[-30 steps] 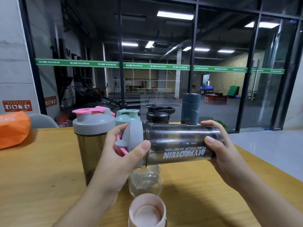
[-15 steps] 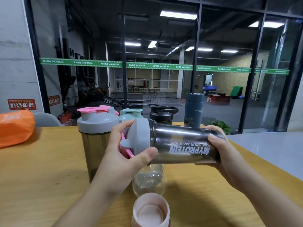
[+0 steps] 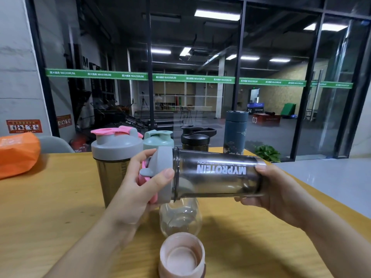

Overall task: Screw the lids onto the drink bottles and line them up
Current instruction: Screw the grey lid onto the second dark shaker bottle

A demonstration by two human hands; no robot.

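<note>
Bench: yellowish wood-grain bench (image 3: 50, 197).
Left edge: crumpled orange plastic bag (image 3: 17, 153).
Back row, upright, left to right: smoky shaker with grey lid and pink flip cap (image 3: 115, 157); mint-green-lidded bottle (image 3: 157, 140); black-lidded dark bottle (image 3: 195, 139); dark blue cylindrical flask (image 3: 234, 133).
Near edge: clear rounded lidless bottle (image 3: 180, 217); just in front, pale pink open-topped cup (image 3: 181, 255).
</note>
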